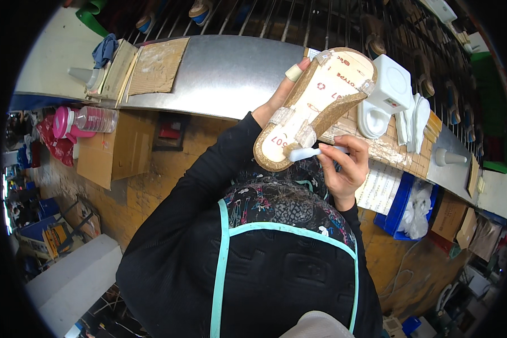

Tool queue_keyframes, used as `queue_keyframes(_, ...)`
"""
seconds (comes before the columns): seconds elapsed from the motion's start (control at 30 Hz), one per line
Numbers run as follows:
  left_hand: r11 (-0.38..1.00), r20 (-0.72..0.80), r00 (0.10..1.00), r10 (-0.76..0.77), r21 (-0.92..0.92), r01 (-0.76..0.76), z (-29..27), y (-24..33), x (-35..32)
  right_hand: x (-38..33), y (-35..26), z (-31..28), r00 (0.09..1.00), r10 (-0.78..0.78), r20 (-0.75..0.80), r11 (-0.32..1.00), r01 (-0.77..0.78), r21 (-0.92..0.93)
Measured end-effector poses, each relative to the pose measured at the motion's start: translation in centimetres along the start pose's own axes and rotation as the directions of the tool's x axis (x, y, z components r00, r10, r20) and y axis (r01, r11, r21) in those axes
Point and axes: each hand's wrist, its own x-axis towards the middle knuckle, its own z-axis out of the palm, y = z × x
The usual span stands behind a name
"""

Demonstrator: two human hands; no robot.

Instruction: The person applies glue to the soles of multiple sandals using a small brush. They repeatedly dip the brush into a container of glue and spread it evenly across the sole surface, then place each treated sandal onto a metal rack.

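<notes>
A sandal bottom (312, 101) with a pale printed face, a cork-brown rim and folded-over strap ends is tilted up in front of my chest. My left hand (274, 105) grips it from behind along its left side; a beige wrap circles one digit, and the other fingers are hidden behind the sandal. Between the thumb and fingers of my right hand (345, 166) is a slim white brush-like tool (305, 154). Its broad end rests at or very close to the sandal's heel end, low on the right edge.
Beyond the sandal runs a metal bench (225, 70) beside a rack of bars carrying shoes. To the right stand a white plastic container (391, 84), white spoon-like pieces (414, 121) and a grey cone (450, 158). A cardboard piece (159, 65) lies left; a blue crate (397, 217) sits lower right.
</notes>
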Motion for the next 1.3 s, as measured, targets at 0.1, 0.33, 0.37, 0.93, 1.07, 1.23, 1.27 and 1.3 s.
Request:
queue_keyframes(0.1, 0.999, 0.014, 0.999, -0.033, 0.011, 0.033, 0.2, 0.1, -0.1, -0.6, 0.0, 0.1, 1.000, 0.015, -0.006, 1.000, -0.014, 0.014)
queue_keyframes(0.33, 0.999, -0.038, 0.999, -0.032, -0.010, 0.032, 0.9, -0.1, -0.5, -1.4, 0.1, 0.0, 0.998, 0.065, -0.018, 0.997, -0.064, 0.033)
queue_keyframes(0.37, 0.998, -0.029, 0.999, -0.031, -0.047, 0.030, 0.9, -0.2, -0.6, -1.4, 0.0, 0.0, 0.997, 0.075, -0.027, 0.996, -0.074, 0.044)
queue_keyframes(0.93, 0.930, -0.165, 0.948, 0.273, 0.296, -0.216, 1.4, 2.8, -1.4, 0.3, -3.6, -1.8, 0.994, -0.025, 0.104, 0.968, 0.050, -0.245)
queue_keyframes(1.07, 0.927, -0.159, 0.945, 0.287, 0.293, -0.233, 2.0, 2.7, -1.3, 1.1, -2.7, -1.4, 1.000, 0.011, 0.016, 0.987, -0.008, -0.158)
queue_keyframes(1.23, 0.906, -0.181, 0.930, 0.319, 0.347, -0.243, 2.7, 2.5, -1.1, 2.2, -2.5, -0.1, 0.998, -0.064, -0.004, 0.931, 0.059, -0.360)
queue_keyframes(1.27, 0.903, -0.170, 0.931, 0.324, 0.348, -0.250, 2.6, 2.6, -1.2, 2.0, -2.8, -0.2, 0.997, -0.075, 0.028, 0.940, 0.080, -0.332)
queue_keyframes(1.3, 0.902, -0.177, 0.926, 0.334, 0.344, -0.260, 2.4, 2.9, -1.4, 1.7, -3.2, -0.3, 0.993, -0.102, 0.051, 0.943, 0.113, -0.312)
